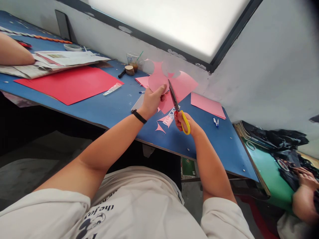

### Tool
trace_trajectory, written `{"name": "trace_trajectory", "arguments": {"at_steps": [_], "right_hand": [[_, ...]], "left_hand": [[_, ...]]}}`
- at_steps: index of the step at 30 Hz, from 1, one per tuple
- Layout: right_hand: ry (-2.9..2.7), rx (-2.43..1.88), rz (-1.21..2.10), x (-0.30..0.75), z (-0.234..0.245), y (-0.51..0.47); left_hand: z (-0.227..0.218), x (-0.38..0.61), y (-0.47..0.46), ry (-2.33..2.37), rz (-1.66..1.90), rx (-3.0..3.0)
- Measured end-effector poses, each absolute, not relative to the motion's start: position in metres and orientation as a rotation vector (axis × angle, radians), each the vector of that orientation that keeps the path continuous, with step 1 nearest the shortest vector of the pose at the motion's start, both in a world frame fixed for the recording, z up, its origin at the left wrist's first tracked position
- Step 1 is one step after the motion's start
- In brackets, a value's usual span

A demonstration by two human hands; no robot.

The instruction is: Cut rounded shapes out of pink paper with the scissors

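Pinched in my left hand [152, 101] is a round piece of pink paper [157, 80], held up over the table. My right hand [185, 122] grips yellow-handled scissors [173, 96], whose tips reach the right edge of the round piece. Whether the blades are parted is hard to tell. Behind them lies a larger pink sheet [185, 84] with curved cut-outs. Small pink scraps [160, 128] and a clear printed ruler [171, 116] lie below my hands on the blue table [119, 109].
To the left are a red sheet [74, 84], stacked papers [62, 59] and another person's arm [15, 49]. A plastic cup [133, 61] stands by the wall. Folded pink paper [208, 104] and a blue-and-white pen-like item [215, 122] lie right. Another person's hand [307, 177] is at a green table [276, 176].
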State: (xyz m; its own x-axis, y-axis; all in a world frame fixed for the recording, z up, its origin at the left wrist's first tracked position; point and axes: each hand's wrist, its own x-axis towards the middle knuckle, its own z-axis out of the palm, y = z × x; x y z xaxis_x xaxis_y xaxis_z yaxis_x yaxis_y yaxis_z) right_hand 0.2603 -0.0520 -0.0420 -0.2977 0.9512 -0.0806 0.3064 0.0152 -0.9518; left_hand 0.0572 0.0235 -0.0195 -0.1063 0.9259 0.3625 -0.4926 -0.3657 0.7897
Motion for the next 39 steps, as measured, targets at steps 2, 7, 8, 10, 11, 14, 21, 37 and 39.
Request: {"name": "trace_trajectory", "arguments": {"at_steps": [2,7,8,10,11,14,21,37,39], "right_hand": [[-1.658,-1.283,1.303,0.2605,-0.0428,-0.0519],[-1.647,-1.257,1.308,0.2615,-0.0447,-0.0513],[-1.647,-1.258,1.309,0.2618,-0.0451,-0.0511],[-1.650,-1.263,1.305,0.2623,-0.0457,-0.0507],[-1.649,-1.264,1.302,0.2623,-0.0459,-0.0506],[-1.636,-1.268,1.297,0.2609,-0.0457,-0.0505],[-1.636,-1.286,1.264,0.2559,-0.0414,-0.0538],[-1.701,-1.302,1.209,0.2573,-0.0363,-0.0553],[-1.697,-1.299,1.220,0.2584,-0.0374,-0.0544]], "left_hand": [[-0.0207,0.0569,0.0245,0.593,1.685,1.049],[-0.0208,0.0567,0.0232,0.589,1.651,1.061],[-0.0207,0.0566,0.0227,0.584,1.648,1.063],[-0.0206,0.0565,0.0222,0.558,1.652,1.070],[-0.0207,0.0564,0.0221,0.543,1.657,1.073],[-0.0212,0.0564,0.0226,0.531,1.664,1.079],[-0.0215,0.0564,0.0229,0.529,1.677,1.065],[-0.0220,0.0555,0.0243,0.555,1.711,1.067],[-0.0211,0.0549,0.0241,0.574,1.712,1.062]]}}
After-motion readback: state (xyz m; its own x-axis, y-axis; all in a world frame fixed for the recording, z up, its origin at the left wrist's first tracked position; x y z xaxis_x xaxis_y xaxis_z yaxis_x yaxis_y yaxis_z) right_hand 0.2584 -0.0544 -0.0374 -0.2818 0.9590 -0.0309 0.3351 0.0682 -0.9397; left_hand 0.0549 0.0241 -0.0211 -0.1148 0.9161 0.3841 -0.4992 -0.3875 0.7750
